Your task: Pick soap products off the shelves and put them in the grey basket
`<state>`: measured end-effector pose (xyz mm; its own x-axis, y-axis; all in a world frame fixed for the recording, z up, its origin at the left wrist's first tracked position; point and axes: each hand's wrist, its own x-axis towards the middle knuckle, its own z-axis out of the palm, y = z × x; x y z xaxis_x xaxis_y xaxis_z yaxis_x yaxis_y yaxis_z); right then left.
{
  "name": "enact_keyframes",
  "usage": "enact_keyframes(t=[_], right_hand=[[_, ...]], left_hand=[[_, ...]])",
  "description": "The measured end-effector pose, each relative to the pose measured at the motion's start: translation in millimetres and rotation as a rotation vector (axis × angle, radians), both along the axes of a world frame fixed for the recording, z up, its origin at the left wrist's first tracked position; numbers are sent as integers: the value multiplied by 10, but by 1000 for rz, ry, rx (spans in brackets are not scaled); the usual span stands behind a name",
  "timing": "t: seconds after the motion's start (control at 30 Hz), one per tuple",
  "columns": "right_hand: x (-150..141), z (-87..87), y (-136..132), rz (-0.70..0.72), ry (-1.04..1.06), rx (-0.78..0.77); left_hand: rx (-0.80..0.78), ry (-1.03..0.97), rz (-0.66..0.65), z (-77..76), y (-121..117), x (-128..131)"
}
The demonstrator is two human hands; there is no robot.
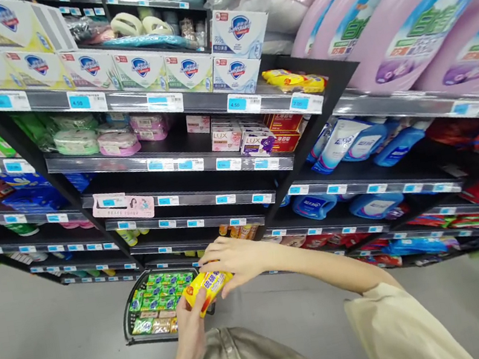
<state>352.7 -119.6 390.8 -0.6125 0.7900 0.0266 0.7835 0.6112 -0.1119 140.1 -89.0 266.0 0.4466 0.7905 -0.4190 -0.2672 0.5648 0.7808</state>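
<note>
My left hand (190,319) closes around the lower end of a yellow soft-wrapped oblong pack with red and white printing (210,283), thumb along its upper face; the fingers underneath are hidden. My right hand (233,260) curves over the pack's other end from the right, its fingers reaching across the far edge; how firmly it presses, I cannot tell. So the pack lies directly between my two hands, touching both, neither one nearer. Its long axis slants from my left palm up and away toward my right hand, printed side facing me.

Beyond my left hand, and lower down, sits a black plastic basket with a perforated side (152,339), holding rows of green wrapped packs (163,287). The yellow pack covers part of its right side from where I look. Ahead of both hands rises a dark tiered shelf (194,181); high above and right of my right hand, yellow wrapped packs (294,79) lie on its upper tier.
</note>
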Motion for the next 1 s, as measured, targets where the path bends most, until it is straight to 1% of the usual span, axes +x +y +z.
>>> enact_keyframes(t=[0.07,0.13,0.2,0.3,0.4,0.5,0.57,0.63,0.7,0.83,0.9,1.0], right_hand=[[-34,-48,12,39,-26,-31],[-48,-73,20,46,-42,-46],[-40,-69,19,46,-38,-41],[-6,-25,6,67,-18,-23],[23,11,-2,88,-14,-1],[40,19,-5,92,-10,11],[49,19,-14,91,7,12],[55,24,-34,86,33,14],[56,36,-63,76,58,15],[58,53,-108,52,90,18],[62,47,-114,42,77,20],[71,29,-114,30,43,33]], left_hand=[[-25,1,-22,22,-2,-10],[-50,5,-34,34,-14,-25],[-61,-5,-42,32,-42,-44],[-30,-48,-27,5,-104,-72],[6,-83,-5,-61,-141,-88],[11,-99,-26,-170,-118,-94],[-6,-98,-25,-231,-91,-95],[-43,-98,-16,-240,-83,-95],[-78,-111,-20,-180,-98,-92],[-112,-140,-39,33,-119,-73],[-94,-149,-64,112,-106,-66],[-43,-152,-88,169,-80,-67]])
